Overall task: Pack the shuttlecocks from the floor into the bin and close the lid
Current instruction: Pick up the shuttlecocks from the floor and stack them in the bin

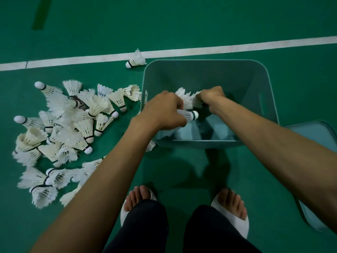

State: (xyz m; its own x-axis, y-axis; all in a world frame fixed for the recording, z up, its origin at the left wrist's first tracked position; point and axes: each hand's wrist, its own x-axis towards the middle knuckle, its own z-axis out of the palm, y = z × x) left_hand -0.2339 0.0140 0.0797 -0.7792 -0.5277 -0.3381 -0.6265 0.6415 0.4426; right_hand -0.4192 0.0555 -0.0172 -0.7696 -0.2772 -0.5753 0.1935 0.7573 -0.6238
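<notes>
White feathered shuttlecock (190, 115), gripped in the left hand (164, 111) over the open bin (206, 61): long axis roughly level, cork tip pointing right. The right hand (211, 96) clutches a bunch (186, 100) of others, feathers leftward. A pile (69, 125) lies on the floor (182, 24), left of the bin.

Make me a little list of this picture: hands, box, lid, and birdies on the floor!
box: pale teal plastic bin, open, on the green floor
cover: matching teal plastic lid, off, on the floor right of it
left hand: grips a white feather shuttlecock with a green band over the bin
right hand: grips a bunch of white feather shuttlecocks over the bin
left over: pile of white shuttlecocks left of the bin; single white shuttlecock by the white court line
</notes>
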